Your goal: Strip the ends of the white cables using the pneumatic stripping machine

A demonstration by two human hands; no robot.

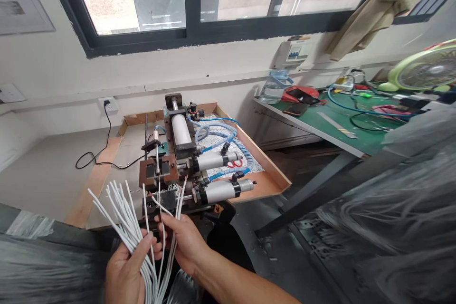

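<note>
A thick bundle of white cables [124,216] fans out upward from my left hand [130,266], whose thumb presses across it. My right hand [185,240] is closed round a few separate white cables [177,209], some showing reddish tips. One or two single strands stand between the hands. Just beyond my fingers is a pneumatic machine [181,128] with silver cylinders, brown jaw blocks [157,171] and a dark block at its front edge, where white scraps lie. The lower lengths of the cables run down out of view.
A wooden-edged tray [274,183] surrounds the machine, with blue air hoses [245,152] on its right. The green table [333,123] at right carries a water jug [276,86], phones, a ruler and a fan [427,69]. Wrapped cable bundles [392,237] hang at lower right.
</note>
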